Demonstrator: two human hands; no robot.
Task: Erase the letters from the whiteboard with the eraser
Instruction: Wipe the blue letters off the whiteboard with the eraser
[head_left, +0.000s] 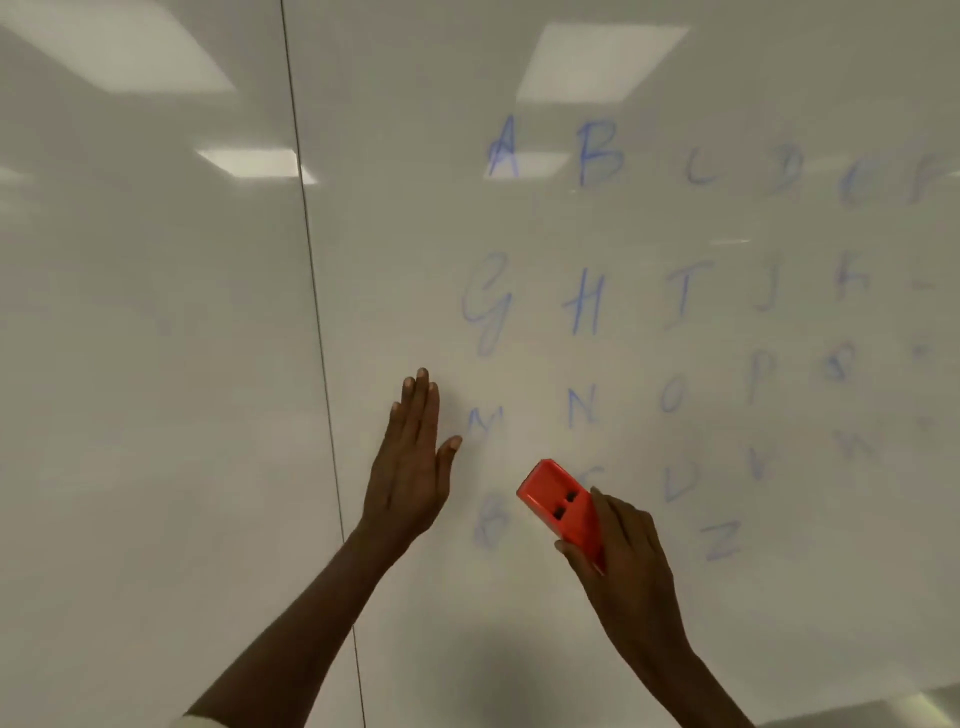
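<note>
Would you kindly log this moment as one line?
right hand: holds orange eraser | left hand: flat on whiteboard | blue letters: unerased

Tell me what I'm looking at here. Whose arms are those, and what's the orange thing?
This is one picture from a camera worn on a person's head, so you see what they see: their own two arms reaching out. In front of them is a whiteboard with blue letters of the alphabet written in rows, from A and B at the top down to Z. Some look faint or smudgy. The left hand is open with its fingers straight, up against or very near the board beside the M. The right hand holds the orange eraser, which is down among the lower rows of letters, ready to wipe them. The bright patches are ceiling lights reflecting off the shiny board.
</note>
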